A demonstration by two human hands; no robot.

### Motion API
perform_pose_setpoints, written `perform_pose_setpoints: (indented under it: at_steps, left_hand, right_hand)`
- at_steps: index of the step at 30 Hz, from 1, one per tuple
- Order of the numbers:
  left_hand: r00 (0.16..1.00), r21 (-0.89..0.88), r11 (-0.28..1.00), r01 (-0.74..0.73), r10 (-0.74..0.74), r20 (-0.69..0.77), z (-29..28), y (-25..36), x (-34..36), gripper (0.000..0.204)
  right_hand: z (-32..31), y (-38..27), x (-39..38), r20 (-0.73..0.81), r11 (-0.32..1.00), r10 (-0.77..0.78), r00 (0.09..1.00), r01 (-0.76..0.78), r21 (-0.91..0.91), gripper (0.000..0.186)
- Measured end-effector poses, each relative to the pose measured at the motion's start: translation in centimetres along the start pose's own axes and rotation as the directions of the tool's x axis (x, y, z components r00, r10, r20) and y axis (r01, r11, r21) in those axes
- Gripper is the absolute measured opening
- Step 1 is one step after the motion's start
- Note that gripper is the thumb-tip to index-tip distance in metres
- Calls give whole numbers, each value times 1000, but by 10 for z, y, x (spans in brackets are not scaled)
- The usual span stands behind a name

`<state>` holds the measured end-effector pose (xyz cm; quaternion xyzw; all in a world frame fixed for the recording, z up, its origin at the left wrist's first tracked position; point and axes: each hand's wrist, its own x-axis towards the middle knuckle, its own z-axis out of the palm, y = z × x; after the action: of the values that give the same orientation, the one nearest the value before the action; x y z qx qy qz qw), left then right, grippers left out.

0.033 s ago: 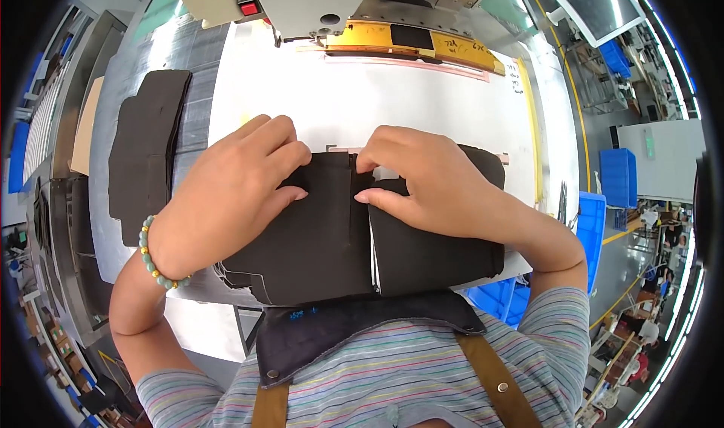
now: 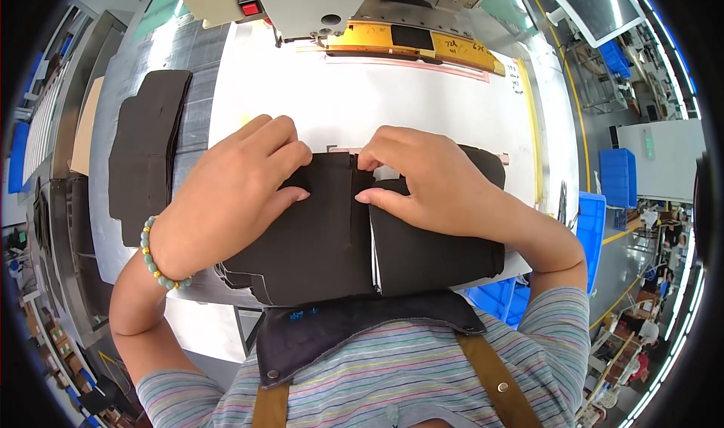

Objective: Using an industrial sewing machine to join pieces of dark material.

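Head view, the only one I've got: the black panel piece (image 2: 313,239) lies flat at the near edge of the work table (image 2: 197,88), right in front of the apron (image 2: 354,316), its far edge over the white sheet (image 2: 264,88). Left hand (image 2: 253,183) rests on its left part, thumb on the face, bent fingers by the far edge; I can't tell if it pinches or just presses. Right hand (image 2: 430,175) has thumb and forefinger tips at the narrow black strip (image 2: 360,205) by the middle, gap between tips; again can't confirm a pinch. I'd judge the piece light, bendable with some body, matte so not very slippery, hard to break but easy to crease or skew. Best hold, I'd say: flat fingertips on the face, light pinch on the strip's far end. Hard to read: contact under both palms, the underside, layer count, and whether the right-hand black section (image 2: 437,243) joins the left below the pale slit. Stacked black panels (image 2: 147,153) sit apart on the left; the machine head (image 2: 302,6) is cut off at the top.
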<state>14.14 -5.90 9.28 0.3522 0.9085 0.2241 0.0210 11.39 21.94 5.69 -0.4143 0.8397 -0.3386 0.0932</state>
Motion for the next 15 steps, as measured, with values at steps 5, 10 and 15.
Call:
perform_pose_setpoints:
  at_steps: [5, 10, 15]
  left_hand:
    - [1000, -26, 999, 18, -18, -23, 3, 0, 1, 36]
    - [999, -58, 998, 32, -34, -41, 3, 1, 1, 35]
    - [998, -77, 997, 4, -8, -54, 2, -1, -2, 30]
  right_hand:
    - [1, 1, 2, -20, 998, 63, 998, -63, 26, 24]
    - [-3, -2, 3, -12, 998, 70, 997, -70, -1, 21]
    - [-4, -1, 2, -83, 997, -17, 996, 23, 74, 18]
